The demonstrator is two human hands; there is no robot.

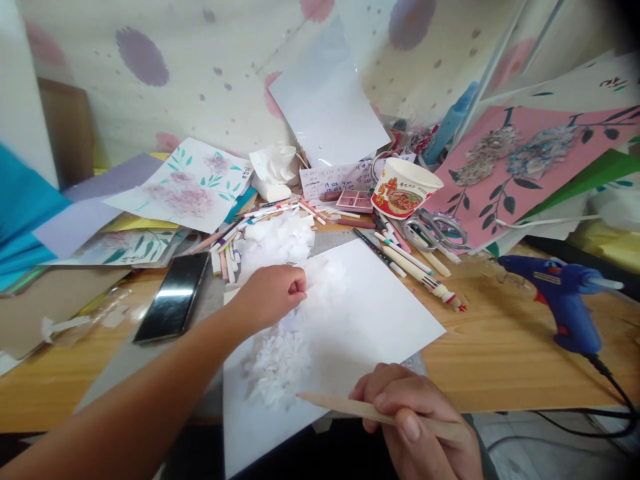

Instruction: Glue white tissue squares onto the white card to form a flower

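Note:
My right hand (pixel 410 407) grips a flat wooden stick (pixel 345 405) near the lower right. The stick's tapered tip points left, just by a cluster of crumpled white paper bits (pixel 280 367) on a large white sheet (pixel 380 320). My left hand (pixel 273 293) is closed over the sheet's upper left part, its fingers curled in. Whatever those fingers may hold is hidden. Right beside that hand lies a second white cluster (pixel 327 280), and behind it a heap of loose white paper pieces (pixel 280 237).
A black phone (pixel 173 297) lies left of the sheet. Pens and scissors (pixel 435 230) lie behind it, near a paper noodle cup (pixel 405 187). A blue glue gun (pixel 570 300) with a cord stands at right. Flower pictures (pixel 185 183) lean on both sides.

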